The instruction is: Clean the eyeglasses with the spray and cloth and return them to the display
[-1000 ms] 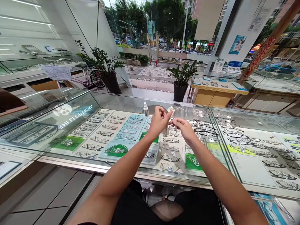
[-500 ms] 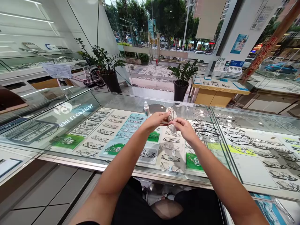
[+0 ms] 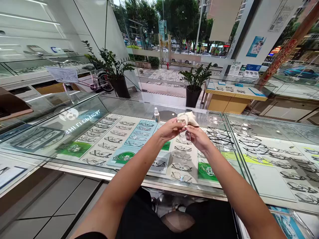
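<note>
Both my hands meet above the glass display counter (image 3: pixel 159 181). My left hand (image 3: pixel 171 128) pinches a cream cleaning cloth (image 3: pixel 188 118), which bunches up over the fingertips. From the other side, my right hand (image 3: pixel 196 135) is closed at the lower edge of the cloth. A thin-framed pair of eyeglasses (image 3: pixel 187 135) shows partly below the fingers of my right hand; the rest of it is hidden by cloth and fingers. Just left of the hands, a small white spray bottle (image 3: pixel 157 115) stands upright on the glass.
Rows of eyeglasses (image 3: pixel 181 167) lie under the glass, with green cards (image 3: pixel 208 171) and a light blue panel (image 3: pixel 139 134) among them. A second glass case (image 3: pixel 269 182) adjoins on the right. Beyond the counter stand potted plants (image 3: pixel 191 96) and a bicycle (image 3: pixel 92 81).
The cloth has spread out and shifted right, now covering more above both hands. My right hand has turned and closed in against the cloth, and my left hand has moved slightly right.
</note>
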A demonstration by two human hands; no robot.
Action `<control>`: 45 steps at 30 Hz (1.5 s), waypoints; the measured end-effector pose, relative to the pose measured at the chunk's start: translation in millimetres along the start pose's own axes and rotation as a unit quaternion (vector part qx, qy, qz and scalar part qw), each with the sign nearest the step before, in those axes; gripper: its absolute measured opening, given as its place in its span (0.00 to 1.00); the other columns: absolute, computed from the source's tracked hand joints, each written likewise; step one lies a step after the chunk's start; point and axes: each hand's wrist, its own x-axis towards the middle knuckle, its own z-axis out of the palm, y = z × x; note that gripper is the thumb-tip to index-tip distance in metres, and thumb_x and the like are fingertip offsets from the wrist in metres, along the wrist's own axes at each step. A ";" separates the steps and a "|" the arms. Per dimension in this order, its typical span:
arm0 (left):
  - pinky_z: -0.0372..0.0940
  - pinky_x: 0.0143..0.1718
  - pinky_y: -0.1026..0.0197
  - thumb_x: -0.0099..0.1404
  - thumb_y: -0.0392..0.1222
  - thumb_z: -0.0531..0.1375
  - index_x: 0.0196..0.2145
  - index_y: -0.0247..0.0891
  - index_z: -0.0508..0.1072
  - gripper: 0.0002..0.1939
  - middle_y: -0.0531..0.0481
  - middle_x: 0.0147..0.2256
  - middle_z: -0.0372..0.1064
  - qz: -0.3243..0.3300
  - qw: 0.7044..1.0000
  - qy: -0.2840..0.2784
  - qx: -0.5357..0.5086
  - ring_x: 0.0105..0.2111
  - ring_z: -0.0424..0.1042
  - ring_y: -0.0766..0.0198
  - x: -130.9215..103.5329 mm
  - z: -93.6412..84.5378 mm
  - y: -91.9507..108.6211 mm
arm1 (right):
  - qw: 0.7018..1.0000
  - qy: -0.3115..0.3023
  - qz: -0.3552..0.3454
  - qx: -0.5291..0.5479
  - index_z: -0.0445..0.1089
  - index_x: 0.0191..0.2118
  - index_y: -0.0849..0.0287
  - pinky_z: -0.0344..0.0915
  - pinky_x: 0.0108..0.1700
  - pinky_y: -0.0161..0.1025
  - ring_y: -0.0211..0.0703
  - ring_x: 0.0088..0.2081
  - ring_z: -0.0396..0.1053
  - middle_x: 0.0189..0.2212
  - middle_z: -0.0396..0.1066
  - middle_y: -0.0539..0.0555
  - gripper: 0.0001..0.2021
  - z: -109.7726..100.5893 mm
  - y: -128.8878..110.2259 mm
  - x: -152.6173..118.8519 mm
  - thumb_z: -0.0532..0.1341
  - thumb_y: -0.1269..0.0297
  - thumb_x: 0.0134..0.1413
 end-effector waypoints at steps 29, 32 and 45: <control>0.62 0.29 0.64 0.61 0.54 0.73 0.35 0.32 0.74 0.22 0.50 0.26 0.70 0.092 0.993 -0.010 0.071 0.24 0.67 0.69 -1.0 0.6 2.4 | 0.997 -0.002 -0.025 -0.072 0.80 0.32 0.58 0.46 0.28 0.38 0.35 0.26 0.52 0.36 0.80 0.56 0.14 6.2 -8.8 -5.6 0.73 0.51 0.47; 0.64 0.34 0.62 0.53 0.45 0.78 0.41 0.31 0.75 0.24 0.48 0.31 0.73 0.088 0.994 -0.012 0.070 0.29 0.70 0.67 -1.1 -0.4 3.0 | 0.997 0.017 -0.016 -0.074 0.81 0.31 0.59 0.47 0.29 0.38 0.35 0.27 0.53 0.35 0.79 0.56 0.14 2.7 -11.1 -4.2 0.73 0.52 0.45; 0.61 0.34 0.62 0.57 0.53 0.75 0.36 0.33 0.74 0.22 0.51 0.29 0.69 0.109 0.986 -0.029 0.121 0.29 0.67 0.67 -0.3 -0.6 2.5 | 0.997 0.034 -0.021 -0.062 0.81 0.31 0.59 0.44 0.29 0.39 0.34 0.26 0.51 0.31 0.77 0.54 0.14 5.7 -10.5 -6.5 0.72 0.53 0.44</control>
